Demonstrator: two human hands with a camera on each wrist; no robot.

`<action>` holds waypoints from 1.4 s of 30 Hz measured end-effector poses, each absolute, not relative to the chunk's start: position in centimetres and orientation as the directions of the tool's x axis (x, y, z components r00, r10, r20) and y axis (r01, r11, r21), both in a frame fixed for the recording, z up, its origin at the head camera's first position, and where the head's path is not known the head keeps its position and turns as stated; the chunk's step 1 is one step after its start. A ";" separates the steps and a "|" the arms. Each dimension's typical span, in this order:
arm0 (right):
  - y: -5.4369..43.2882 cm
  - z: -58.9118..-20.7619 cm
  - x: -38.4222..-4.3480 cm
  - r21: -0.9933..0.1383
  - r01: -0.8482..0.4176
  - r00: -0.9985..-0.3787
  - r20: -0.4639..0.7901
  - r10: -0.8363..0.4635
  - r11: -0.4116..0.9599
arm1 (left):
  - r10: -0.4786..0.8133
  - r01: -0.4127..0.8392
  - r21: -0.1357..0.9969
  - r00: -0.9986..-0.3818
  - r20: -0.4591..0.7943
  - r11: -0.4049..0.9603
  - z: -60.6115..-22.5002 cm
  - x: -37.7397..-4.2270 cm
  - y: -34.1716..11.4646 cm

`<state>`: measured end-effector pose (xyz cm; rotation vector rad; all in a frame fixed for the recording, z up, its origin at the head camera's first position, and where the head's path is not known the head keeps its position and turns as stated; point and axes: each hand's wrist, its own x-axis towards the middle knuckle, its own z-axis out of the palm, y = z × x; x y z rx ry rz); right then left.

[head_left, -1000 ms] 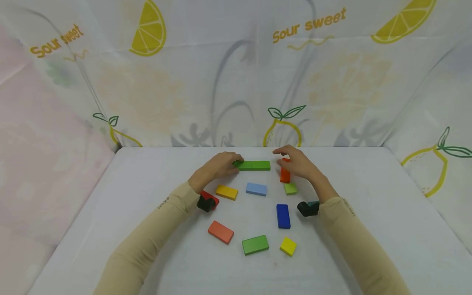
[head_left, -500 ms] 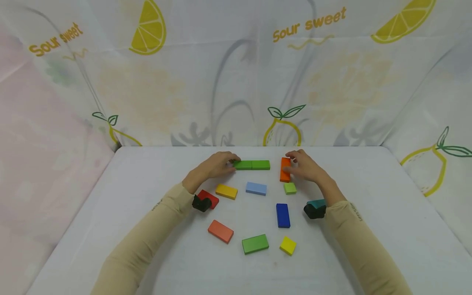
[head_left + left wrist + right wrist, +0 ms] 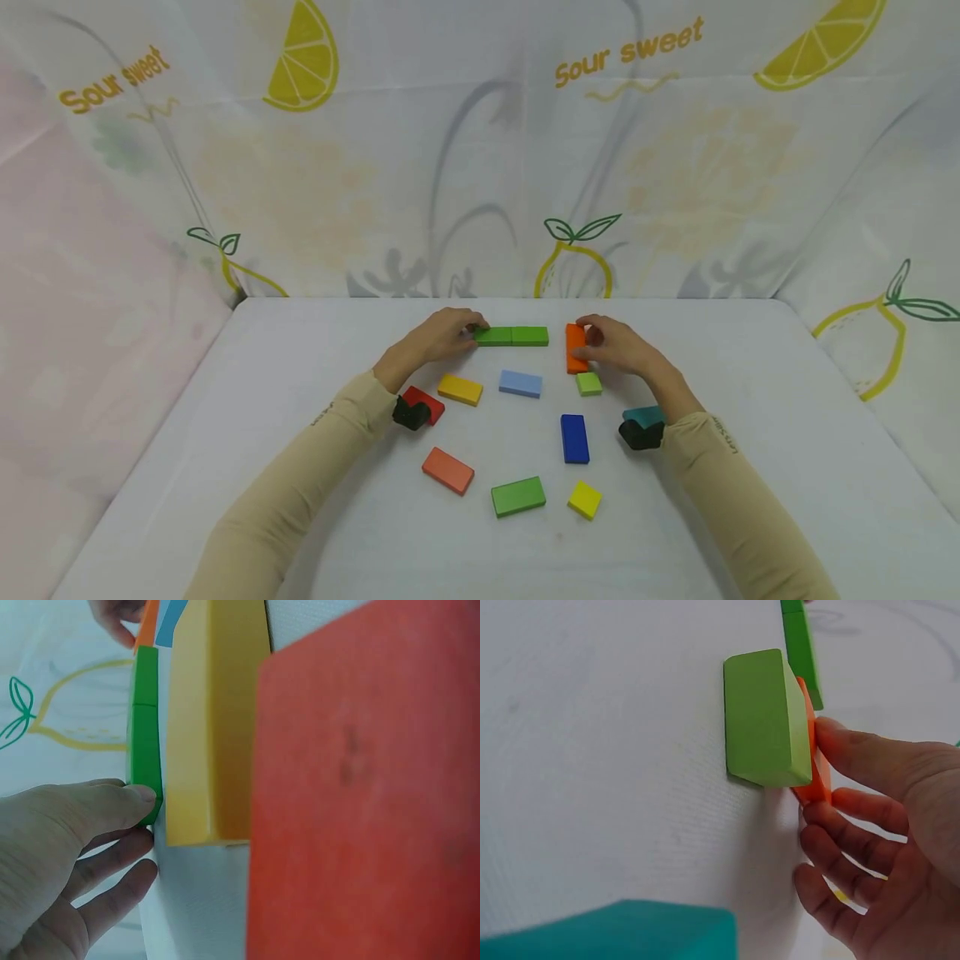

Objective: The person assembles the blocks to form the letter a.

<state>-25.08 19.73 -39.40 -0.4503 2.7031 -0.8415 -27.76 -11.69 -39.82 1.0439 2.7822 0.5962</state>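
Observation:
In the head view my left hand (image 3: 442, 333) pinches the left end of a row of green blocks (image 3: 530, 336) lying end to end at the back of the table. Its thumb (image 3: 124, 806) presses on the green surface in the left wrist view, while the lower fingers spread loosely. My right hand (image 3: 618, 343) grips an orange-red block (image 3: 575, 346), which lies lengthwise away from me, a short gap right of the row. The right wrist view has its thumb at one edge of that block and a fingertip at the other. A light green block (image 3: 761, 720) partly covers it there.
Closer to me lie yellow-orange (image 3: 461, 389), light blue (image 3: 521, 383), red (image 3: 425, 404), dark blue (image 3: 575, 438), coral (image 3: 448, 470), green (image 3: 519, 497) and yellow (image 3: 585, 499) blocks. A teal block (image 3: 643, 416) sits by the right wrist. Printed cloth (image 3: 480, 167) hangs behind.
My right hand has come down onto the orange-red block and shifted it slightly left, toward the green row. The left hand drew back a little, then stayed at the row's end.

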 end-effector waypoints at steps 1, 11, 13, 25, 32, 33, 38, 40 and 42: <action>19.7 -39.5 -25.1 -0.591 -0.203 -0.912 -0.176 -0.370 0.781 | 0.653 0.611 0.395 -0.756 0.035 0.686 -39.8 -27.7 -11.7; 19.6 -39.7 -25.0 -0.627 -0.191 -0.895 -0.205 -0.396 0.756 | 0.659 0.626 0.382 -0.750 0.056 0.680 -39.9 -27.8 -11.6; 19.5 -39.6 -24.9 -0.622 -0.196 -0.894 -0.205 -0.400 0.758 | 0.661 0.627 0.380 -0.749 0.053 0.680 -39.9 -27.8 -11.6; 18.9 -39.6 -24.7 -0.633 -0.214 -0.881 -0.205 -0.427 0.744 | 0.655 0.618 0.373 -0.755 0.038 0.692 -39.8 -27.9 -11.4; 18.8 -39.7 -24.7 -0.632 -0.215 -0.883 -0.199 -0.424 0.744 | 0.650 0.615 0.368 -0.759 0.038 0.697 -39.7 -27.8 -11.3; 18.8 -39.7 -24.7 -0.631 -0.217 -0.883 -0.198 -0.425 0.745 | 0.650 0.615 0.368 -0.759 0.040 0.697 -39.7 -27.8 -11.3; 18.7 -39.7 -24.7 -0.626 -0.218 -0.883 -0.201 -0.424 0.749 | 0.648 0.614 0.365 -0.761 0.036 0.700 -39.6 -27.8 -11.2; 18.7 -39.8 -24.7 -0.627 -0.219 -0.882 -0.201 -0.427 0.747 | 0.648 0.614 0.360 -0.761 0.035 0.702 -39.5 -27.8 -11.2; 18.6 -39.8 -24.7 -0.625 -0.222 -0.881 -0.201 -0.429 0.748 | 0.646 0.612 0.358 -0.763 0.031 0.705 -39.4 -27.7 -11.2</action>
